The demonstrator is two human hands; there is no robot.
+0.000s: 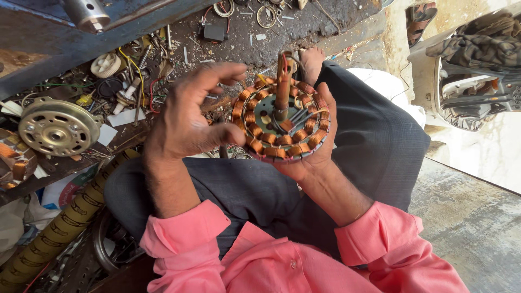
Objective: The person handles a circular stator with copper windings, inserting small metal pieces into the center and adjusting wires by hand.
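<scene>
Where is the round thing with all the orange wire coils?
In the head view, the round coil ring sits just right of centre, cupped in the right hand above the lap, with the left hand touching its left edge.

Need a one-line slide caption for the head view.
Right hand cradles copper-wound stator; left hand touches its rim.

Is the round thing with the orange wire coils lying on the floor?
No, the right hand holds the coil ring up above the person's lap.

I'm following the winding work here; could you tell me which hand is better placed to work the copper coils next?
Probably the left hand: its fingers sit free at the stator rim, while the right hand cradles it underneath.
</scene>
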